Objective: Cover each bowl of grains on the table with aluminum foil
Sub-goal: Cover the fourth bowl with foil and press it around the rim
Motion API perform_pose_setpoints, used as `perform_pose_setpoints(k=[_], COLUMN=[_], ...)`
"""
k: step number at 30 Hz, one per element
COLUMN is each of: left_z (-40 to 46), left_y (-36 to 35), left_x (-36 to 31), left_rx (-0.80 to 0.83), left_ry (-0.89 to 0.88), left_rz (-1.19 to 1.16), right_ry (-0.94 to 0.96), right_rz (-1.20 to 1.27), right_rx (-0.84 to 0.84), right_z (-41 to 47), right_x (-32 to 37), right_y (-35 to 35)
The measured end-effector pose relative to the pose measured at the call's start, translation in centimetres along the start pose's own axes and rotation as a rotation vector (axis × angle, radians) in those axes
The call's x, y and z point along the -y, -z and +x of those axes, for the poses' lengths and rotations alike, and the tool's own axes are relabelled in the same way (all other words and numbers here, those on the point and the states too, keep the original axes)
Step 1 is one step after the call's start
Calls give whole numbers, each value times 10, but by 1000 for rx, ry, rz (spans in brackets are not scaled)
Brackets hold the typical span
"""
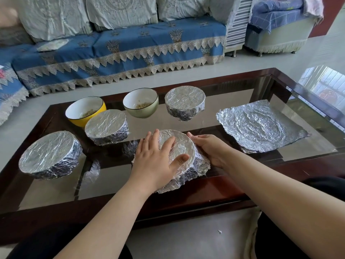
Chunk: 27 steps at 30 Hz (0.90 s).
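A foil-covered bowl (182,146) sits near the front middle of the glass table (233,113). My left hand (158,157) lies flat on its left side and top, fingers straight, pressing the foil. My right hand (209,148) cups the bowl's right side, fingers curved around the foil skirt. Three more foil-covered bowls stand at the near left (50,154), the middle left (107,127) and the far middle (184,101). A yellow bowl (84,113) and a pale green bowl (141,103), both holding a little grain, are uncovered at the back.
A loose crinkled foil sheet (261,126) lies flat on the table's right side. The table has a dark wooden frame (168,206). A blue-covered sofa (121,51) stands behind it across pale floor. My knees are at the table's near edge.
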<state>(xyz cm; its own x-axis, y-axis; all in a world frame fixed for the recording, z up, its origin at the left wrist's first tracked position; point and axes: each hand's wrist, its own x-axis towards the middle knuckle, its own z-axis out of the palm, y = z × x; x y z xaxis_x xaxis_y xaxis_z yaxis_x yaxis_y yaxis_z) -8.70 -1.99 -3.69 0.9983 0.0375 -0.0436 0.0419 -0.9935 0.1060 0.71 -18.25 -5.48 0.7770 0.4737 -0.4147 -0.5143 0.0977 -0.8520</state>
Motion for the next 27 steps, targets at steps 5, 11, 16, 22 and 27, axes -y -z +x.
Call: perform_pose_setpoints(k=[5,11,16,22,27], left_z=[0,-1,-1,1,1], left_y=[0,0,-1,-1,0], left_x=[-1,0,2,1,1], left_rx=[-9,-20,-43,-36,-27], left_ry=[0,-7,-43,-57,-48], left_rz=[6,-15,-31,-5,-5], right_ry=[36,10,39,72,301], right_rz=[-94,-125,-45,-144,-398], right_rx=[-43,-48,-18,-37,-173], right_z=[-2,2,4,11,19], right_x=[2,2,0,-6,-9], right_y=[-2,-4,-5,-3,-3])
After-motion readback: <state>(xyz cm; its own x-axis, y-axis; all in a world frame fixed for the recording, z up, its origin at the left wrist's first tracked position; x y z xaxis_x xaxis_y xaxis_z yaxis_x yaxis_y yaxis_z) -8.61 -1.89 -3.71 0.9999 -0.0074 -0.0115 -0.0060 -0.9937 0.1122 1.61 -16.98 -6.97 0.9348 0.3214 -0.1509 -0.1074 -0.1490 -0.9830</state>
